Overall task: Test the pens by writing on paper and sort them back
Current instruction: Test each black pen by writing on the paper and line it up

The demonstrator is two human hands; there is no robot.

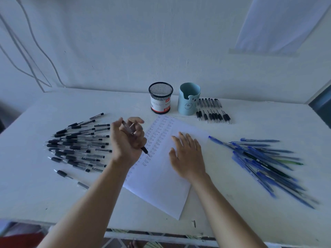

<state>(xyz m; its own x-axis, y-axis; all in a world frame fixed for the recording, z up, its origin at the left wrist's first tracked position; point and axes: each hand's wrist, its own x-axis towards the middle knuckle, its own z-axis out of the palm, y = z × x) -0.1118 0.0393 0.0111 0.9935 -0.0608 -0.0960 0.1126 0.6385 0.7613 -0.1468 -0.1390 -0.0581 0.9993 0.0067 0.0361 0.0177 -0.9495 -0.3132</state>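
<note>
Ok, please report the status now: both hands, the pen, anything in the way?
Left hand grips black pen, tip at the paper. Right hand flat on paper, holding it down. Nothing blocks the tip.

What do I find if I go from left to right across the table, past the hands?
First the pile of black pens → left hand holding a black pen → right hand flat on the paper → pile of blue pens.

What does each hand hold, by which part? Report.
Left hand grips a black pen by its barrel; right hand rests flat on the paper, holding nothing.
</note>
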